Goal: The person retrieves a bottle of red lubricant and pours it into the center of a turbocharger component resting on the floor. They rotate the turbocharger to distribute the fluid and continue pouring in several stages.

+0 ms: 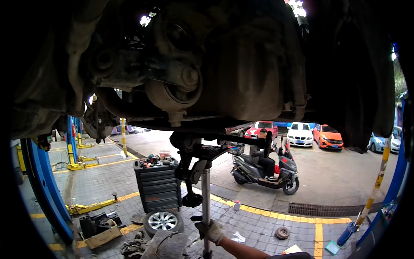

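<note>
My right hand (213, 232), in a pale work glove with dark fingers, is closed around the silver post (205, 190) of an upright jack. The forearm reaches in from the lower right. Atop the post, a dark jack head (205, 152) carries black metal arms and a part that hangs on the left. It stands close beneath the underside of a raised car (250, 82); whether they touch I cannot tell. A round bushing mount (174, 93) shows on the dark underbody. My left hand is out of sight.
Left of the post stand a grey tool cabinet (158, 187), a wheel (164, 221) and a box of parts (101, 235). Blue lift columns (49, 190) flank the bay. A person sits on a scooter (265, 170) beyond the yellow line. A round part (282, 233) lies right.
</note>
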The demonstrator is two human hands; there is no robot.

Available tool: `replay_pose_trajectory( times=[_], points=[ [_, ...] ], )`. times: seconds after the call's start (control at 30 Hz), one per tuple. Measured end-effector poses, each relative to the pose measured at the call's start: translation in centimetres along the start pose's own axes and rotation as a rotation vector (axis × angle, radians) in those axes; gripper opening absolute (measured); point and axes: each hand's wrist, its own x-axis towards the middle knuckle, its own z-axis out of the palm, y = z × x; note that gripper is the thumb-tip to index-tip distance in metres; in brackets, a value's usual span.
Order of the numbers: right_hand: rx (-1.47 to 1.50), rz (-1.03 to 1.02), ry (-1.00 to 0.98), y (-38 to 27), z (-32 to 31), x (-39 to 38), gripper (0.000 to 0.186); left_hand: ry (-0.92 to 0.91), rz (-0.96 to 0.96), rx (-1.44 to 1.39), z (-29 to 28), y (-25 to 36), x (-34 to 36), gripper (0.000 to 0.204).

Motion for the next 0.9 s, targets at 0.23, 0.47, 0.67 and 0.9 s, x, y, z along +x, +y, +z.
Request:
replay_pose_trajectory(
  times=[0.23,0.47,0.67,0.9],
  points=[
    [0.005,0.001,-0.041,-2.0,0.1,-0.9,0.037,-0.015,0.002,-0.025,0.5,-0.1,-0.6,0.025],
    [-0.054,-0.008,-0.061,-1.7,0.9,-0.7,0.037,-0.015,-0.009,-0.057,0.8,-1.5,-0.8,0.025],
    [-0.036,-0.020,-0.005,-1.7,0.2,-1.1,0.036,-0.073,-0.025,-0.088,2.6,-2.7,-0.3,0.026],
    [-0.054,-0.035,0.033,-1.3,0.7,-0.9,0.037,-0.139,-0.057,-0.113,3.5,-4.7,-0.8,0.026]
  ],
)
